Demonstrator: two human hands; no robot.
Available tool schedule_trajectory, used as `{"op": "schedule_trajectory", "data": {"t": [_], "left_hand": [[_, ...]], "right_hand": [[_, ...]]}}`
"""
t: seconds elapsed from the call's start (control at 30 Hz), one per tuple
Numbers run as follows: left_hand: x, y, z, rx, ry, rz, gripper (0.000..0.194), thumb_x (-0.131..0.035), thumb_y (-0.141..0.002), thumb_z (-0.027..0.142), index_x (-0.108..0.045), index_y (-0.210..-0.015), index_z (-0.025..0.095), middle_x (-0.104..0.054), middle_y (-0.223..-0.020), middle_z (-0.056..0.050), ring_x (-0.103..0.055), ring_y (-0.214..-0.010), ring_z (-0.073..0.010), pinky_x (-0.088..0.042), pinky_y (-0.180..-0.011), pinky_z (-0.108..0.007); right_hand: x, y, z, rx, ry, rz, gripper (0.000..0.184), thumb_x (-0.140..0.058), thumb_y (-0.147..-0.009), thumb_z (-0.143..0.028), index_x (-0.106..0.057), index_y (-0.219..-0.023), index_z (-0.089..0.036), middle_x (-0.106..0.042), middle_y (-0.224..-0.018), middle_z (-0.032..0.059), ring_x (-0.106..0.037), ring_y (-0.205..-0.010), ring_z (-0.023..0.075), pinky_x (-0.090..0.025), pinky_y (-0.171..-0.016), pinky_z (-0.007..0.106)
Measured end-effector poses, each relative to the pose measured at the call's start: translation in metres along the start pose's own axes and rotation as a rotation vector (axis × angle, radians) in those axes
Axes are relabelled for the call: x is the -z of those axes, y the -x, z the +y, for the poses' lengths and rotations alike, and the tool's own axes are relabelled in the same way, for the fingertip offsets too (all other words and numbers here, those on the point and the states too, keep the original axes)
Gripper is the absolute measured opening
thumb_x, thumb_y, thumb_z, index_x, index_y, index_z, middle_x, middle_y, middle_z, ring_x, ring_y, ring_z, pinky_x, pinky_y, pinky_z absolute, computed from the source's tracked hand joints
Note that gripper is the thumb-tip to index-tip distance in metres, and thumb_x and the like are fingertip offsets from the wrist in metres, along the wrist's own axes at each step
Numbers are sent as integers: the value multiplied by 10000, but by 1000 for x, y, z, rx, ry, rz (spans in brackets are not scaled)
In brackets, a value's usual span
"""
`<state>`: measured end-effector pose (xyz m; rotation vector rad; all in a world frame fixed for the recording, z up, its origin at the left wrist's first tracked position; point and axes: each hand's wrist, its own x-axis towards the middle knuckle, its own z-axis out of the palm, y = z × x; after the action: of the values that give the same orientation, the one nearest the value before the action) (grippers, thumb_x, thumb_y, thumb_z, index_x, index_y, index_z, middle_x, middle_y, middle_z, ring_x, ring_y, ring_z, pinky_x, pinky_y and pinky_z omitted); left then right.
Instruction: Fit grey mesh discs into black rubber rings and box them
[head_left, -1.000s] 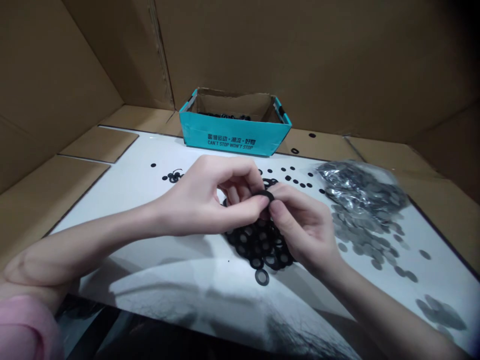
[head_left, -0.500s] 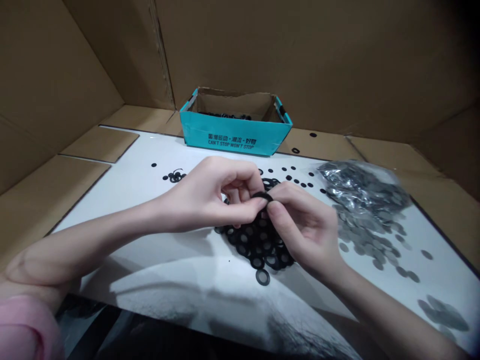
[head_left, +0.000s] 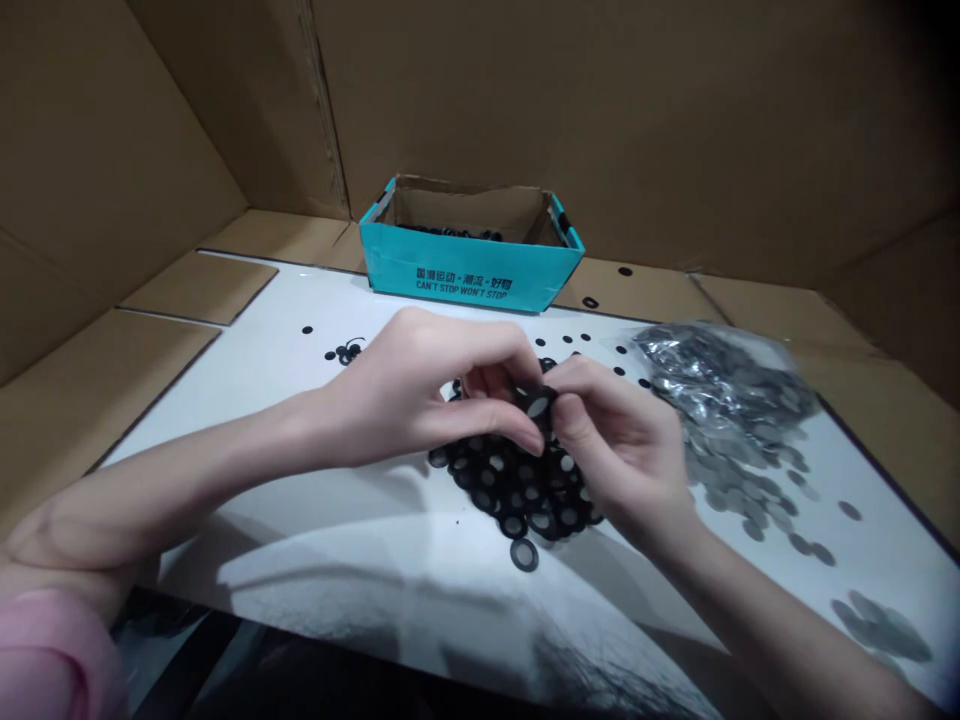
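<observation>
A black ring (head_left: 538,403) with a pale grey centre is up between my two hands, above the table. My right hand (head_left: 626,435) pinches its right edge between thumb and forefinger. At its left side is my left hand (head_left: 450,385), with the thumb dropped away from the curled fingers; the forefinger's tip reaches the ring's upper edge, though contact is hard to make out. Below both hands spreads a pile of similar black rings (head_left: 514,490), many with grey centres. One such ring (head_left: 524,555) lies apart at the near side of the pile.
Behind the hands stands a turquoise box (head_left: 465,268) with black pieces inside. To the right, a clear plastic bag (head_left: 727,375) of grey discs lies by loose grey discs (head_left: 750,490). Small black discs (head_left: 349,352) dot the white table (head_left: 322,540). Cardboard walls (head_left: 637,130) surround it.
My left thumb has come off the ring and moved down. The ring has tilted to show its face and shifted slightly right with my right hand.
</observation>
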<state>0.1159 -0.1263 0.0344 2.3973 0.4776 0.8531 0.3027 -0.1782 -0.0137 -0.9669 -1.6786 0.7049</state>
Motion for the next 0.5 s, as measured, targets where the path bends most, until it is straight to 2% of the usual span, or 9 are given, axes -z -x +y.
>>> {"op": "schedule_trajectory", "data": {"t": [0.1, 0.2, 0.33, 0.5], "left_hand": [[-2, 1, 0, -65, -9, 25, 248, -767, -750, 279, -641, -917, 144, -701, -756, 4, -642, -656, -84, -486, -650, -161], [-6, 3, -1, -148, -71, 43, 237, -728, -792, 311, -639, -938, 146, -698, -766, -10, -627, -670, -89, -469, -652, -166], [-10, 4, -4, -187, -123, 68, 207, -677, -839, 324, -633, -904, 133, -682, -742, -11, -604, -644, -83, -441, -629, -166], [-11, 6, -2, -179, -242, 86, 191, -644, -867, 303, -607, -792, 131, -666, -699, 12, -573, -596, -67, -395, -558, -159]], "right_hand": [[-2, 2, 5, -170, -252, -67, 253, -522, -912, -420, -594, -762, -229, -525, -709, 1, -501, -673, 144, -405, -630, 291], [-6, 2, 6, -264, -384, -112, 277, -542, -889, -469, -615, -773, -229, -540, -725, 8, -514, -690, 149, -413, -633, 286], [-10, 3, 5, -291, -442, -129, 235, -594, -856, -463, -633, -789, -241, -553, -745, 5, -536, -719, 156, -429, -658, 286], [-9, 3, 8, -284, -376, -140, 301, -578, -862, -475, -590, -702, -220, -518, -668, -6, -525, -659, 148, -437, -634, 280]]}}
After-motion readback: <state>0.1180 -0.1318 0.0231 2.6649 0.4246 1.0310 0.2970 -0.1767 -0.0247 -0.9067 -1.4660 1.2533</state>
